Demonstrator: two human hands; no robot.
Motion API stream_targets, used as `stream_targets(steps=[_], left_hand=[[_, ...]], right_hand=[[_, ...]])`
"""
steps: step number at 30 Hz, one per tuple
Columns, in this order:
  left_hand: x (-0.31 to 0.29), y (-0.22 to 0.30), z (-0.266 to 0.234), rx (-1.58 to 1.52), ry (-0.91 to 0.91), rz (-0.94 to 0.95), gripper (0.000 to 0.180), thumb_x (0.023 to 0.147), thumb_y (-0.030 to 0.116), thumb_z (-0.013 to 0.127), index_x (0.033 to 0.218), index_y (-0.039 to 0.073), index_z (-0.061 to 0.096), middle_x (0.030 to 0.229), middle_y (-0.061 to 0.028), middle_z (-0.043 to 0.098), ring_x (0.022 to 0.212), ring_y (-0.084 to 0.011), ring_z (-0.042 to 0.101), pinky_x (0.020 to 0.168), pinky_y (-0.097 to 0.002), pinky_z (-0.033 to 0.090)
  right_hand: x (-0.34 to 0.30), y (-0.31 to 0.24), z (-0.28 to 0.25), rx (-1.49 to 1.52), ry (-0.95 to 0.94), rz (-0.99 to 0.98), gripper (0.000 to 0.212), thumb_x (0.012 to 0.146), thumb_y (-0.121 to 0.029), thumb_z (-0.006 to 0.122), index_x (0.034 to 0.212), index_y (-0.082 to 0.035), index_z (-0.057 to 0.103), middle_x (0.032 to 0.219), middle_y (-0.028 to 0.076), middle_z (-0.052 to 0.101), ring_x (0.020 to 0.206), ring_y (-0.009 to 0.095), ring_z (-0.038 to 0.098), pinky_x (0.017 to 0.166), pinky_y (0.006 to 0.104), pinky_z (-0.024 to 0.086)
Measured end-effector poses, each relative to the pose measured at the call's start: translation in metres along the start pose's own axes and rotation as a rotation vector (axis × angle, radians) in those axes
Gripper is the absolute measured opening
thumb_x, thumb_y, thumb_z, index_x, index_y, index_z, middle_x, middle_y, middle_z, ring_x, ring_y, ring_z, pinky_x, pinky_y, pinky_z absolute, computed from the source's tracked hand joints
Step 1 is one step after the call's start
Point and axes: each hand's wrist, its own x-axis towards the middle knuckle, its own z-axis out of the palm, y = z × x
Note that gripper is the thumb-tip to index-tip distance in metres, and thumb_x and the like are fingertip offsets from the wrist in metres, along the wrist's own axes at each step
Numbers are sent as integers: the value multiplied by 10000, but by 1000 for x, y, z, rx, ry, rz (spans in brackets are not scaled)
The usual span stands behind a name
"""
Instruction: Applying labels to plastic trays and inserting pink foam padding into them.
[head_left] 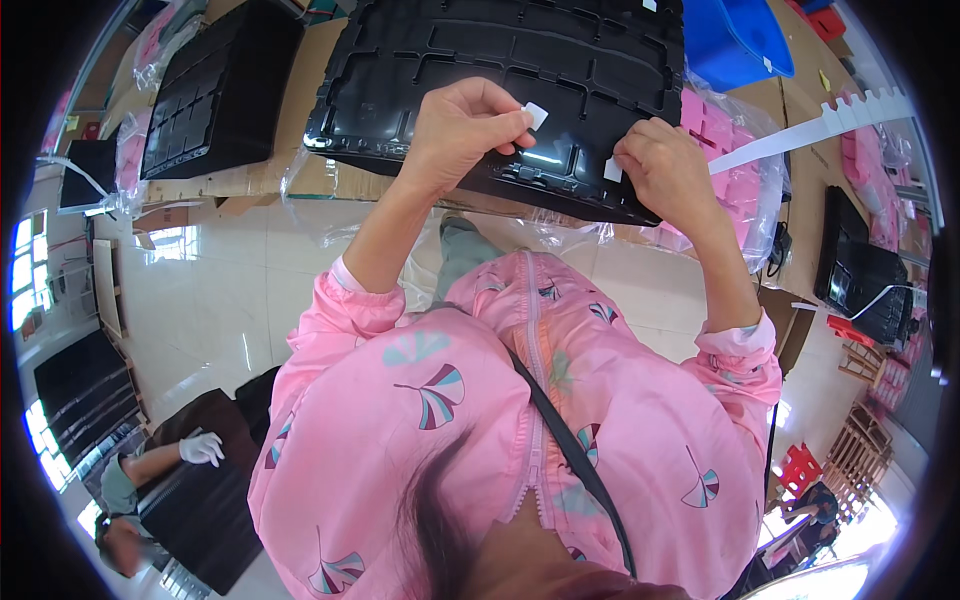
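My left hand [455,135] is closed in a pinch on a small white sticker [537,116], held above a black molded plastic tray [450,70]. Close to the tray's near right corner, my right hand [668,175] has its fingers pinched together at another small white sticker [612,170]. Whether that piece lies on the tray or hangs from the fingers, I cannot tell. A long white strip with a wavy edge [800,135] runs from behind my right hand toward the upper right. Its hand end is hidden.
Pink molded pieces [722,140] in clear plastic lie right of the tray, below a blue bin [735,40]. Another black tray stack [220,90] stands to the left. Cardboard [330,182] covers the table edge. A co-worker's gloved hand [202,448] rests by black panels lower left.
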Motion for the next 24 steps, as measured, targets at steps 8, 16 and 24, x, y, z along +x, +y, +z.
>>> stream_targets(steps=[8, 16, 24], left_hand=[[-1, 1, 1, -1, 0, 16, 134, 763, 43, 673, 864, -12, 605, 787, -100, 641, 663, -133, 637, 550, -196, 476], [0, 0, 4, -1, -4, 2, 227, 768, 41, 664, 980, -19, 607, 824, -84, 636, 681, -116, 630, 562, -187, 471], [-1, -1, 5, 20, 10, 19, 248, 779, 53, 654, 1014, -16, 614, 808, -62, 621, 663, -102, 618, 558, -183, 466]], right_hand=[[-4, 1, 5, 23, 138, -129, 38, 723, -77, 616, 723, -42, 603, 723, 47, 542, 745, 224, 540, 626, 340, 424], [-6, 0, 4, 20, 163, -206, 37, 706, -62, 614, 712, -40, 584, 706, 50, 518, 717, 220, 529, 611, 331, 423], [-7, 2, 4, 39, 153, -229, 45, 698, -59, 614, 720, -37, 581, 704, 52, 515, 714, 224, 528, 615, 337, 436]])
